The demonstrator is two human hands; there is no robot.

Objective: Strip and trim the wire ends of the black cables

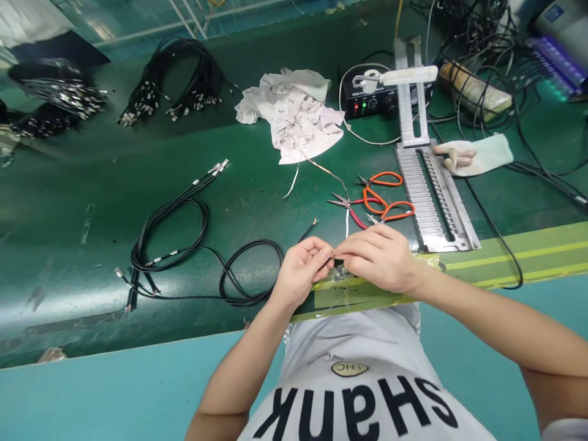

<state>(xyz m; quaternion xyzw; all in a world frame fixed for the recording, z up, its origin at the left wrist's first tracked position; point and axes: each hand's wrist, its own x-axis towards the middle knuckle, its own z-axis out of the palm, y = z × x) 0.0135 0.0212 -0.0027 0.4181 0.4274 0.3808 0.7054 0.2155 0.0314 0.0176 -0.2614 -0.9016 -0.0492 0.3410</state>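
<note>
Centrally, at the near edge of the green desk (92,184), the left grip (305,266) is pressed together, thumb against fingers, pinching a black cable (243,302) close to its copper-coloured end. The right grip (383,260) meets it from the right, thumb and fingertips drawn together at that same end; the exact contact is too small to tell. The cable's loop lies on the desk at lower centre, to the left of the left grip. A further stripped wire end (315,222) projects just above the left grip. Just above the right grip lie red-handled needle-nose pliers (353,214) and two orange-handled hand tools (395,209). To their right, a slotted metal fixture (416,196) extends toward the upper right, with a white glove (489,154) beside it. At upper centre, a crumpled white cloth (298,116) lies left of a black control box (358,98) with red and green lit switches. A second coil of black cable (138,245) with metal-tipped ends is located at centre left. Bundles of black cables (204,67) occupy the upper left. Yellow-green tape (509,257) covers the desk edge at right.
</note>
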